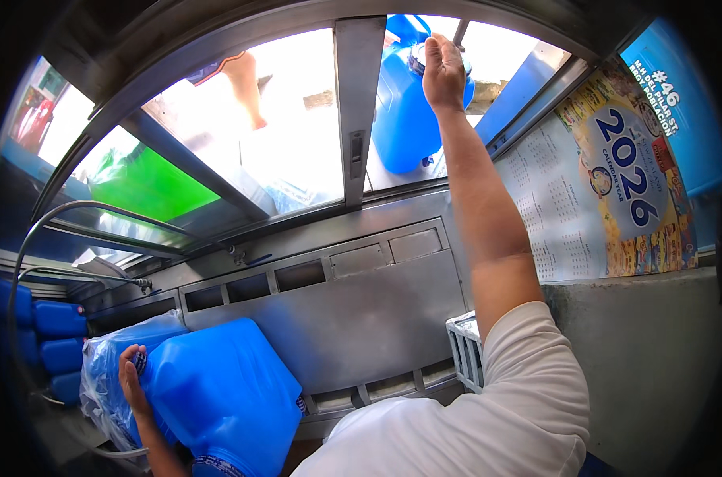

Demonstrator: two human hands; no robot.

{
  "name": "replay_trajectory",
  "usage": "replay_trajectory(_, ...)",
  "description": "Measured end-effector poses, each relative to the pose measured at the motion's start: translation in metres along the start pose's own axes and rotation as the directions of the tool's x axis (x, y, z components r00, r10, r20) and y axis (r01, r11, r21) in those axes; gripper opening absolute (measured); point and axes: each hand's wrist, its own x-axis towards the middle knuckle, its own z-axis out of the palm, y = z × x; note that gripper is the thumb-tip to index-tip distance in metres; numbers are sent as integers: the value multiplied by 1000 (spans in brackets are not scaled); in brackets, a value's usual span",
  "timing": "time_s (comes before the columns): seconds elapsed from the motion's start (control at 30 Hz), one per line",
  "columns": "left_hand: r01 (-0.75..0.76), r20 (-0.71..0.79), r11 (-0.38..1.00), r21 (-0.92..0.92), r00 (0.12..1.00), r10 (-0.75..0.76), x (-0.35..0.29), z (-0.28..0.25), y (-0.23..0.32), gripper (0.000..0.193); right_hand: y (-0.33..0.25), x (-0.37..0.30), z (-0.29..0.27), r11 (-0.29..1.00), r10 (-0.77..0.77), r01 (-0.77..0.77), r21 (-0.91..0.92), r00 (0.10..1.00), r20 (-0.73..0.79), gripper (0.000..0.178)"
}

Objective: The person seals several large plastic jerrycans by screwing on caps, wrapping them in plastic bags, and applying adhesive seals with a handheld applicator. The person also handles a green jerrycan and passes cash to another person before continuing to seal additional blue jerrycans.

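Note:
High in the view my right arm stretches out to a window opening. There my right hand (pixel 444 73) is closed at the neck of an upright blue water jug (pixel 404 119) with a handle on top, standing on the sill. The hand covers part of the neck. Low on the left, a second large blue jug (pixel 226 389) lies tilted in front of my body. My left hand (pixel 130 374) curls around its dark-patterned spout cap; some fingers are hidden. A clear plastic bag (pixel 106 358) sits beside that hand.
Under the sliding window runs a steel counter (pixel 361 318) with rectangular slots. Hoses and a tap (pixel 142 284) are at left, near stacked blue containers (pixel 63 318). A grey plastic crate (pixel 466 350) stands by my right side. A calendar (pixel 575 199) hangs on the right wall.

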Motion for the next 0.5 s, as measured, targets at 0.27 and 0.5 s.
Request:
replay_trajectory(0.27, 12, 0, 997, 70, 1000, -12, 2, -3, -3, 53, -67, -11, 37, 68, 667, -526, 848, 656, 354, 70)
replay_trajectory(0.5, 114, -70, 964, 242, 993, -100, -18, -20, -1, 70, -58, -10, 14, 49, 517, -571, 819, 716, 468, 35)
